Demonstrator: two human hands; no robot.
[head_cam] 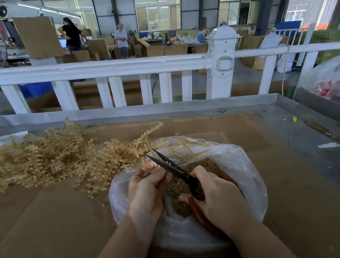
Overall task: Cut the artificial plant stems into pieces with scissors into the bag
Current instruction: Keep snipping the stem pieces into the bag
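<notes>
- My right hand (219, 195) grips the red-handled scissors (176, 170), blades apart, over the plastic bag (245, 184).
- My left hand (146, 191) fingers pinch a plant stem (150, 146) above the bag.
- More stems (41, 160) lie left of the bag.

Over the open clear plastic bag (240, 163), the right hand (219, 195) grips the red handles of the black-bladed scissors (173, 168), whose blades stand parted. The left hand (148, 186) pinches a tan stem (145, 146) at the blades. Cut pieces (178, 191) fill the bag. A pile of uncut stems (37, 159) lies to the left on the cardboard sheet (49, 227), before a white fence (98, 69).
</notes>
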